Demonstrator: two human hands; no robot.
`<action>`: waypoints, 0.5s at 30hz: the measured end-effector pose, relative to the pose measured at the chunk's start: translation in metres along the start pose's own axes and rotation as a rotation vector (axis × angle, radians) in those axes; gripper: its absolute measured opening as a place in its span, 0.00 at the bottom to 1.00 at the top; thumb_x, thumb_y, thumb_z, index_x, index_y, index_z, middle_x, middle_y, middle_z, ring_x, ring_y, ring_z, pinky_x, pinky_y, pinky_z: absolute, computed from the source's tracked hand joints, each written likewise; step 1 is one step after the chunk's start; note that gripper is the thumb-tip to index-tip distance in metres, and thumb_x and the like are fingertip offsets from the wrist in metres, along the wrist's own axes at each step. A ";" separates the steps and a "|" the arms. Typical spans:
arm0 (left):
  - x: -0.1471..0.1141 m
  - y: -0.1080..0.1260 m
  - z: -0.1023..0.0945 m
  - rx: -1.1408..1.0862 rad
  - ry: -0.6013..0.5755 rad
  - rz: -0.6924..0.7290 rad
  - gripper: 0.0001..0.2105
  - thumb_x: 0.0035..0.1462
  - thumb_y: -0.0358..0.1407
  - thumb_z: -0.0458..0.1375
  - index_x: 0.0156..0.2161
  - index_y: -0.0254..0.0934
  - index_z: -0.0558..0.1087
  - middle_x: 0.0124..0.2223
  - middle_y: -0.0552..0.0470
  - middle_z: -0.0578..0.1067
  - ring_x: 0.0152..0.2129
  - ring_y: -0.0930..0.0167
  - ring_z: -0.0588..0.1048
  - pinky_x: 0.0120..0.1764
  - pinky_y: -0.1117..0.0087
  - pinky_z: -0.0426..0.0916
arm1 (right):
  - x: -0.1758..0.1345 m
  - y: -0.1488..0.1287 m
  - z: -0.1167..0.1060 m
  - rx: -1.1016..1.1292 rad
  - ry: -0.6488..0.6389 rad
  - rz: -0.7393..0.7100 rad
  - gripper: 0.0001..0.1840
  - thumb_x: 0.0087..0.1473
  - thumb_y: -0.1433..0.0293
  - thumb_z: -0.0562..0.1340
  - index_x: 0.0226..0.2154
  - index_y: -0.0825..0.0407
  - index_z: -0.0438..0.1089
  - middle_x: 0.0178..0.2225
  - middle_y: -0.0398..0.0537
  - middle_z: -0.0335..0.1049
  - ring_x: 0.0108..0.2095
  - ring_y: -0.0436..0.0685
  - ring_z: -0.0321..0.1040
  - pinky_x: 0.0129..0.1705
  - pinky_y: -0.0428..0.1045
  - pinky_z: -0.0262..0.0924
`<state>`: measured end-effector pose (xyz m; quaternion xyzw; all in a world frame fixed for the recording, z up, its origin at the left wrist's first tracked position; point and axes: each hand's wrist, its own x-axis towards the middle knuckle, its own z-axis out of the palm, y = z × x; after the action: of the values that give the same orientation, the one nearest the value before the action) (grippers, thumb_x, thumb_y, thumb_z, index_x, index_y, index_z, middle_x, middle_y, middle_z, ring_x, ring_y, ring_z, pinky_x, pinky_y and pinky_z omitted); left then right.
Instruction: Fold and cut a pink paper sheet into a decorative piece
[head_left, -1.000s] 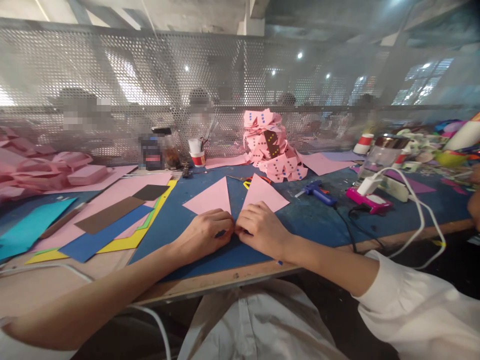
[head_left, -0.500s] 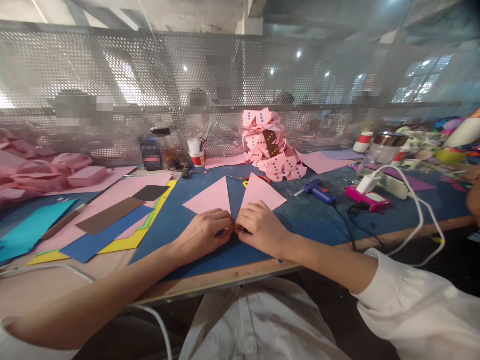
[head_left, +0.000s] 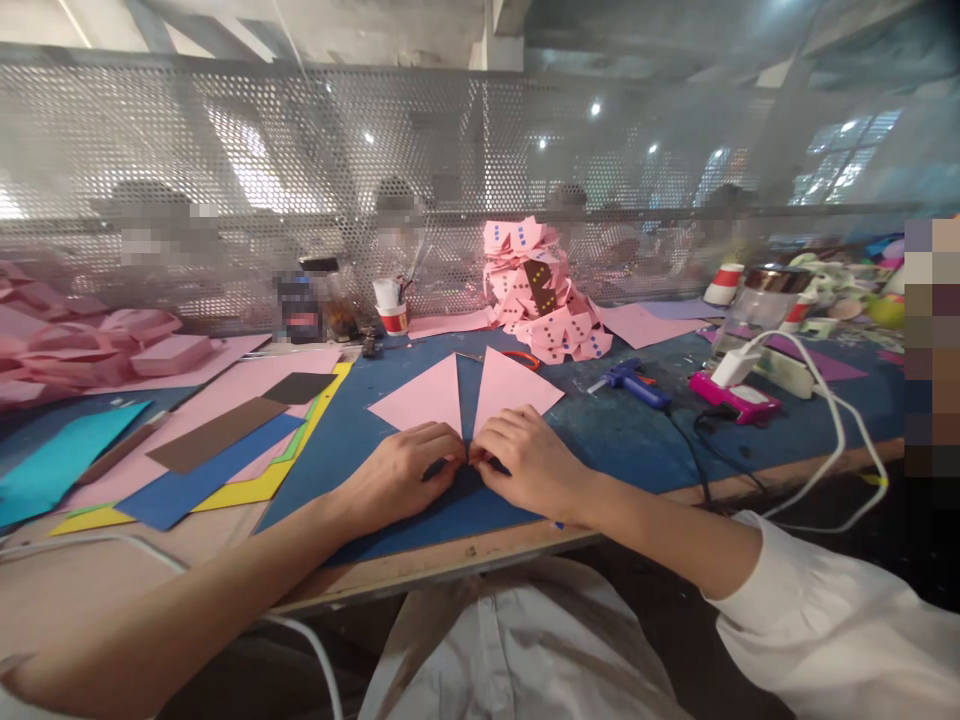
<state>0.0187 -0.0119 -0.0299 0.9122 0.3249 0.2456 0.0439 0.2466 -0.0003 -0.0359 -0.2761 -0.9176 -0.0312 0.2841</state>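
Note:
Two pink paper pieces with pointed corners lie side by side on the blue mat (head_left: 322, 490), a narrow wedge of mat showing between them. My left hand (head_left: 409, 462) pinches the near tip of the left pink paper piece (head_left: 424, 390). Close beside it, my right hand (head_left: 521, 455) pinches the near tip of the right pink paper piece (head_left: 514, 385). The fingertips of both hands nearly meet; whether the two pieces join under them is hidden. Behind the right piece, scissors with orange handles (head_left: 525, 358) are partly covered.
A pile of pink folded pieces with dots (head_left: 547, 300) stands at the back. Rightward are a blue glue gun (head_left: 636, 385), a magenta power strip (head_left: 739, 398) and a white cable (head_left: 840, 430). Coloured sheets, including a blue strip (head_left: 202, 480), lie leftward beside pink boxes (head_left: 172, 352).
The right pink piece has turned and shifted slightly left, narrowing the gap at the top. Both hands keep their pinch in nearly the same place.

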 end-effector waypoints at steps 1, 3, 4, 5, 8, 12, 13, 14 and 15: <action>-0.001 0.000 0.000 -0.008 -0.002 -0.001 0.10 0.63 0.26 0.52 0.44 0.38 0.73 0.43 0.49 0.76 0.40 0.69 0.76 0.45 0.69 0.70 | 0.000 -0.001 -0.001 0.004 0.000 0.003 0.03 0.59 0.74 0.61 0.37 0.53 0.71 0.39 0.49 0.75 0.43 0.57 0.66 0.48 0.53 0.52; -0.003 0.000 -0.002 -0.020 0.005 0.000 0.12 0.62 0.24 0.51 0.45 0.37 0.73 0.44 0.49 0.76 0.41 0.69 0.76 0.45 0.69 0.70 | -0.001 -0.002 -0.003 0.011 0.009 0.007 0.05 0.57 0.76 0.61 0.38 0.53 0.71 0.39 0.50 0.75 0.43 0.57 0.66 0.48 0.54 0.52; -0.004 0.000 -0.003 -0.020 0.010 0.004 0.13 0.61 0.23 0.50 0.46 0.37 0.73 0.45 0.48 0.76 0.42 0.69 0.76 0.46 0.69 0.70 | -0.001 -0.002 -0.003 0.014 0.020 0.010 0.06 0.57 0.76 0.60 0.38 0.53 0.71 0.39 0.50 0.75 0.42 0.57 0.66 0.48 0.54 0.52; -0.006 -0.001 -0.004 -0.014 0.015 0.012 0.15 0.61 0.22 0.50 0.47 0.38 0.73 0.46 0.48 0.76 0.43 0.69 0.76 0.47 0.68 0.70 | -0.002 -0.002 -0.004 0.015 0.034 0.010 0.07 0.56 0.77 0.60 0.38 0.53 0.72 0.39 0.49 0.75 0.43 0.57 0.66 0.48 0.54 0.52; -0.011 -0.002 -0.008 0.043 0.011 0.064 0.18 0.60 0.21 0.49 0.49 0.39 0.75 0.50 0.49 0.77 0.46 0.68 0.76 0.50 0.66 0.69 | -0.004 -0.001 -0.006 0.014 0.053 -0.006 0.11 0.57 0.78 0.60 0.40 0.52 0.74 0.41 0.48 0.75 0.44 0.58 0.66 0.49 0.54 0.52; -0.015 -0.003 -0.011 0.120 0.000 0.135 0.17 0.62 0.22 0.50 0.49 0.40 0.75 0.49 0.50 0.79 0.45 0.68 0.77 0.49 0.66 0.70 | -0.006 0.002 -0.005 0.041 -0.014 -0.066 0.11 0.58 0.78 0.60 0.39 0.50 0.76 0.41 0.46 0.76 0.45 0.56 0.67 0.50 0.55 0.51; -0.015 -0.002 -0.011 0.131 0.003 0.143 0.17 0.63 0.23 0.50 0.49 0.40 0.76 0.48 0.50 0.79 0.45 0.68 0.77 0.49 0.66 0.70 | -0.007 0.002 -0.005 0.046 -0.024 -0.073 0.11 0.58 0.78 0.61 0.39 0.50 0.76 0.41 0.45 0.76 0.45 0.56 0.67 0.50 0.55 0.51; -0.014 -0.002 -0.011 0.139 0.004 0.148 0.17 0.63 0.23 0.50 0.48 0.39 0.76 0.48 0.49 0.79 0.45 0.68 0.77 0.49 0.66 0.70 | -0.007 0.002 -0.005 0.050 -0.028 -0.074 0.11 0.58 0.78 0.61 0.39 0.50 0.76 0.41 0.45 0.76 0.45 0.56 0.67 0.50 0.55 0.51; -0.014 -0.001 -0.012 0.144 0.000 0.149 0.17 0.63 0.23 0.49 0.49 0.39 0.76 0.48 0.49 0.79 0.45 0.68 0.77 0.49 0.66 0.70 | -0.007 0.002 -0.005 0.052 -0.027 -0.070 0.11 0.58 0.78 0.61 0.39 0.50 0.76 0.41 0.45 0.77 0.45 0.56 0.67 0.50 0.55 0.51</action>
<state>0.0031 -0.0202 -0.0258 0.9346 0.2732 0.2242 -0.0401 0.2546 -0.0033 -0.0359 -0.2366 -0.9310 -0.0136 0.2776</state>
